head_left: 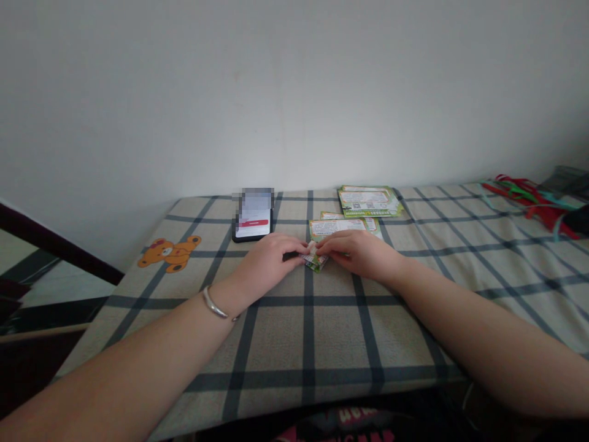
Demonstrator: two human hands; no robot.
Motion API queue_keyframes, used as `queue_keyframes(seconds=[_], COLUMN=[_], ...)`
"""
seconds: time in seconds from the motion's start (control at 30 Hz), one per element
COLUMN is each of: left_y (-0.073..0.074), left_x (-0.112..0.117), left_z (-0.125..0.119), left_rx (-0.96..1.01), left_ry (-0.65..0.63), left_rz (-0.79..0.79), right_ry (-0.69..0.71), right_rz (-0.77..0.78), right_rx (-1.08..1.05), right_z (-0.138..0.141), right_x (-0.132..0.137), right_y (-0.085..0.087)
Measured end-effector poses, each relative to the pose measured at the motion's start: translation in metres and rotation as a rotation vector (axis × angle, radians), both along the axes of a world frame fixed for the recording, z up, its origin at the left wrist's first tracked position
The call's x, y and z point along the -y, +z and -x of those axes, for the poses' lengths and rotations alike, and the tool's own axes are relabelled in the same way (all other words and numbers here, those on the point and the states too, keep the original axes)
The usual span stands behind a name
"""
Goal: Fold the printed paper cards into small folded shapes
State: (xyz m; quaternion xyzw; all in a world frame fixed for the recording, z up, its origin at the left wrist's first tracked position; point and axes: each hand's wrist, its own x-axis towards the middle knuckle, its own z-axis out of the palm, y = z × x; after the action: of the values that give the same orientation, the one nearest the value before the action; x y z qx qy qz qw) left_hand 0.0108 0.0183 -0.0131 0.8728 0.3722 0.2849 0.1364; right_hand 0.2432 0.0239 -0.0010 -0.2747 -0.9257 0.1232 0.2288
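A small folded piece of printed paper (315, 260), green and white, is pinched between my two hands just above the checked tablecloth. My left hand (271, 259) closes on its left side with thumb and fingertips; a silver bangle circles that wrist. From the other side my right hand (356, 250) grips the paper with bent fingers, which hide part of it. Right behind my hands lie loose green-and-white printed leaflets (329, 226), partly covered by my right hand.
A phone (253, 224) with a lit screen lies behind my left hand. Near the wall is a stack of leaflets (365, 202). An orange bear cutout (169, 253) lies at left. Red and green ribbons (534, 202) are heaped at far right. The tablecloth (285, 344) wrinkles toward the right.
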Motion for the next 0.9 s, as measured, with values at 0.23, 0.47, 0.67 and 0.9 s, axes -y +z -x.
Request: queue_keyframes(seconds=[0.23, 0.47, 0.67, 0.9], left_y=[-0.0028, 0.0008, -0.0028, -0.0011], left_x=[0.0024, 0.0054, 0.0061, 0.0060], left_z=[-0.0030, -0.0065, -0.0080, -0.0069], left_rx=[0.153, 0.117, 0.095, 0.119], left_ry=[0.171, 0.210, 0.188, 0.207], left_rz=[0.153, 0.149, 0.121, 0.167], right_ry=[-0.194, -0.186, -0.177, -0.140], right_rz=[0.078, 0.011, 0.009, 0.025], right_rx=[-0.116, -0.137, -0.119, -0.073], right_z=[0.0035, 0.0081, 0.0064, 0.0057], right_x=[0.0018, 0.0067, 0.0048, 0.0050], right_y=[-0.0051, -0.0040, -0.0052, -0.0041])
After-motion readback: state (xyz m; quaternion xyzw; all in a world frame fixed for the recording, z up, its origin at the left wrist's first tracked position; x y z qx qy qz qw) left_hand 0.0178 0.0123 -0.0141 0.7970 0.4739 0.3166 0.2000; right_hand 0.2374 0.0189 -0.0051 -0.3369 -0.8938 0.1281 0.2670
